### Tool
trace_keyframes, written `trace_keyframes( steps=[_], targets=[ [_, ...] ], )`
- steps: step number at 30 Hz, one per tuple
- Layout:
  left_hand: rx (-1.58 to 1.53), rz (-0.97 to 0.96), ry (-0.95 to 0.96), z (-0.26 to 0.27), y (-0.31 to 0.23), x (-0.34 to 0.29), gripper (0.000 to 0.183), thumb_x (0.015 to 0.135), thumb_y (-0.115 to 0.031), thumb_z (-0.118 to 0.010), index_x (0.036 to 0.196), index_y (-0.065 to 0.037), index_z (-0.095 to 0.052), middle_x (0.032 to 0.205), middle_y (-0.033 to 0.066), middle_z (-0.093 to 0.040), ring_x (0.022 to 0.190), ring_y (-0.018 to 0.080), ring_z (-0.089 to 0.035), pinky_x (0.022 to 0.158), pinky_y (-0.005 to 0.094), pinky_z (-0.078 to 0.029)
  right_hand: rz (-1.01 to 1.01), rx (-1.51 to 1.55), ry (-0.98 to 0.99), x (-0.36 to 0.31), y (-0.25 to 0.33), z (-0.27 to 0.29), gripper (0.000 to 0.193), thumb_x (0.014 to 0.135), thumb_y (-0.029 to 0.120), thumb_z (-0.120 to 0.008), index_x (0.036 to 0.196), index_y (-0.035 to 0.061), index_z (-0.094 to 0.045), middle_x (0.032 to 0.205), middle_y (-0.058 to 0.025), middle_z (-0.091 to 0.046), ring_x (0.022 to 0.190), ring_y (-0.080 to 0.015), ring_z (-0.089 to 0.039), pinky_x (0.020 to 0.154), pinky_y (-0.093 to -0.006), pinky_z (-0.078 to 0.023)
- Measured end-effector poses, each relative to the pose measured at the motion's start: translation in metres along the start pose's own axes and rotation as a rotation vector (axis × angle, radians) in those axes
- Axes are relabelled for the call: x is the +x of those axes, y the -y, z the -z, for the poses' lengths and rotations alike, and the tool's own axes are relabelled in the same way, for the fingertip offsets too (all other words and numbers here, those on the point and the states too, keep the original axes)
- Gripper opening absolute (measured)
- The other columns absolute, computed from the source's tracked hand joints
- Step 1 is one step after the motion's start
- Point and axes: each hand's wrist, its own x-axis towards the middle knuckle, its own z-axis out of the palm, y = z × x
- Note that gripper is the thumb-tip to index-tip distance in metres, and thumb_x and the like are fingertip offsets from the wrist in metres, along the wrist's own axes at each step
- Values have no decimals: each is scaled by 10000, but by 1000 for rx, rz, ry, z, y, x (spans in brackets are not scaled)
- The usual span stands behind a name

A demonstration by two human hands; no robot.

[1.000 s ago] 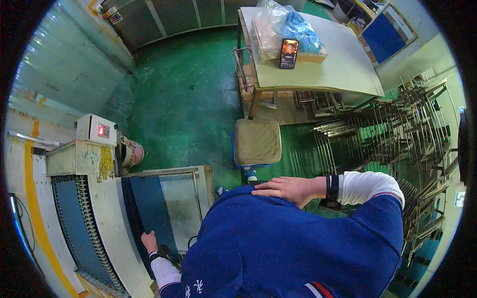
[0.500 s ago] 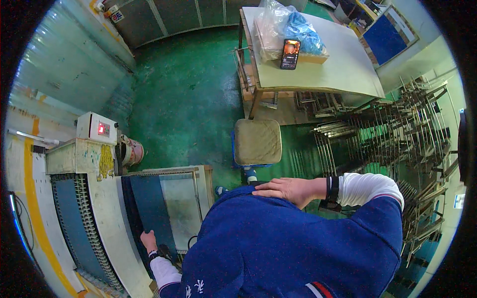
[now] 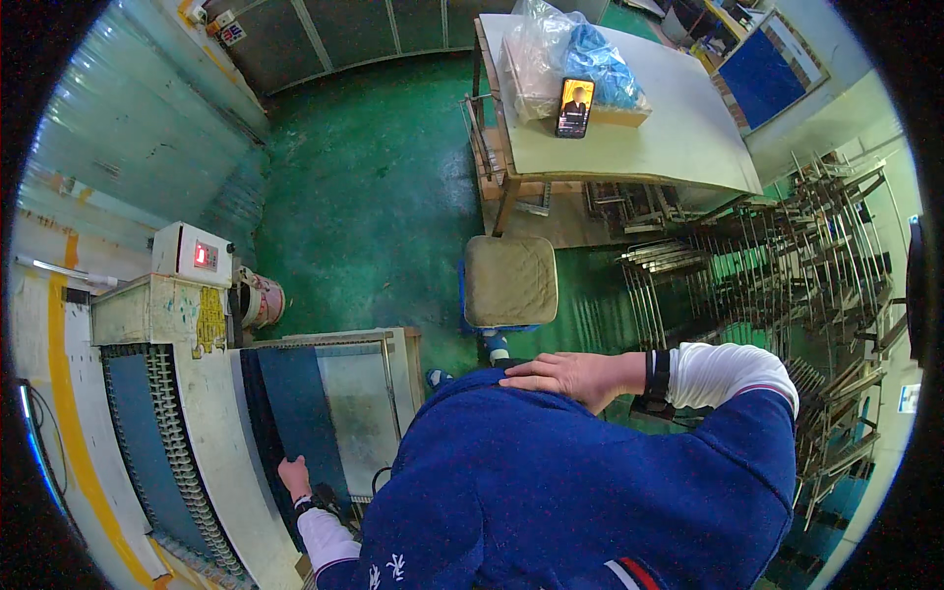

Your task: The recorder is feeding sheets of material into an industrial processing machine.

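My left hand (image 3: 294, 478) is at the lower left, its fingers closed at the edge of a blue sheet (image 3: 300, 393). The sheet hangs over a frame beside the machine, and its left strip is darker. What lies under my fingers is partly hidden. My right hand (image 3: 570, 379) rests palm down on the front of my blue top, fingers stretched out and holding nothing. Left of the sheet, a blue belt (image 3: 147, 423) edged with metal chain links runs into the white machine housing (image 3: 211, 442).
A control box (image 3: 192, 254) with a red display sits on the machine, by a paint-stained bucket (image 3: 262, 299). Ahead are a padded stool (image 3: 510, 282) and a table (image 3: 659, 128) bearing a propped phone (image 3: 574, 108) and a bagged box. Metal racks (image 3: 767, 265) crowd the right side.
The picture on the phone screen is different. Both hands and the blue sheet stay where they were.
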Motion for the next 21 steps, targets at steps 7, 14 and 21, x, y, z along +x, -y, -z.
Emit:
trace_keyframes(
  steps=[7, 14, 21],
  targets=[
    [-51, -7, 9, -2, 8, 2, 278, 695, -85, -644, 933, 51, -602, 877, 201, -631, 811, 344, -601, 695, 378, -447, 42, 23, -28, 0, -1, 0, 1005, 588, 237, -696, 1390, 173, -93, 1375, -133, -228, 1136, -340, -380, 958, -428, -324],
    [101, -127, -40, 20, -26, -19, 283, 702, -95, -637, 945, 45, -600, 876, 209, -625, 824, 354, -594, 720, 379, -447, 50, -2, 6, 1, -2, 6, 985, 589, 254, -692, 1387, 173, -121, 1369, -133, -248, 1129, -343, -390, 957, -429, -325],
    [447, 63, -163, 84, -29, -19, 424, 685, -208, -680, 1020, 31, -575, 1029, 241, -563, 962, 370, -537, 813, 421, -421, 158, 3, 41, 12, -14, 15, 973, 589, 271, -687, 1384, 168, -136, 1364, -145, -259, 1142, -352, -381, 964, -430, -319]
  ],
)
